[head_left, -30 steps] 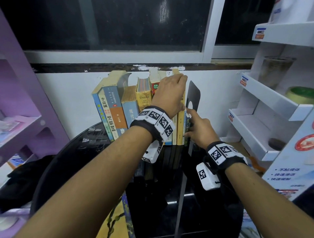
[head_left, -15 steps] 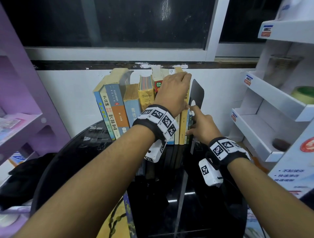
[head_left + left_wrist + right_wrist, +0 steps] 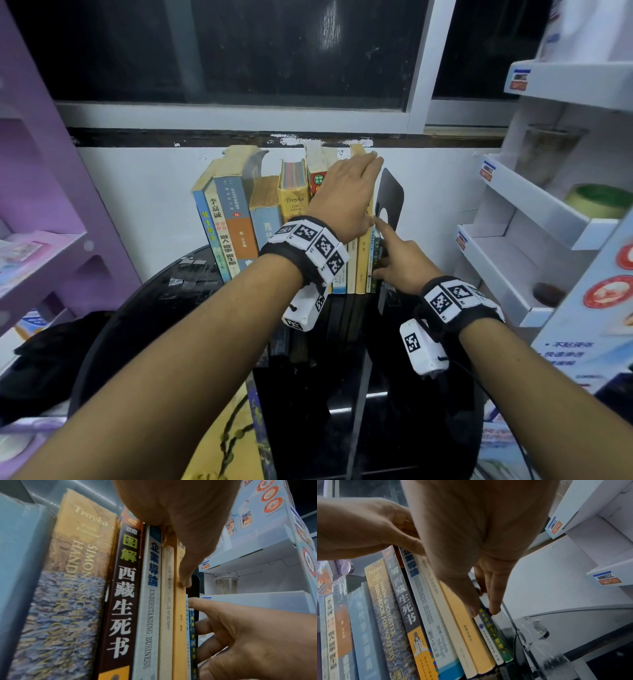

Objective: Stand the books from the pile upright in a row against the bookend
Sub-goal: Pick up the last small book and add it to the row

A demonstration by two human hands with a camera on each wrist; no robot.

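Several books stand upright in a row on the black glossy table, ending at the black bookend on the right. My left hand lies over the tops of the right-hand books with straight fingers. Its thumb presses the spine of the tall yellow book. My right hand is at the bookend; thumb and index finger pinch the thin green book at the row's end. A yellow book lies flat at the table's near edge.
White display shelves stand close on the right, holding a plastic cup and a tape roll. A purple shelf unit is on the left. The white wall and a dark window sit right behind the books.
My left hand's fingers have straightened over the book tops. My right index finger has slid a little higher along the bookend. The books have not visibly shifted.
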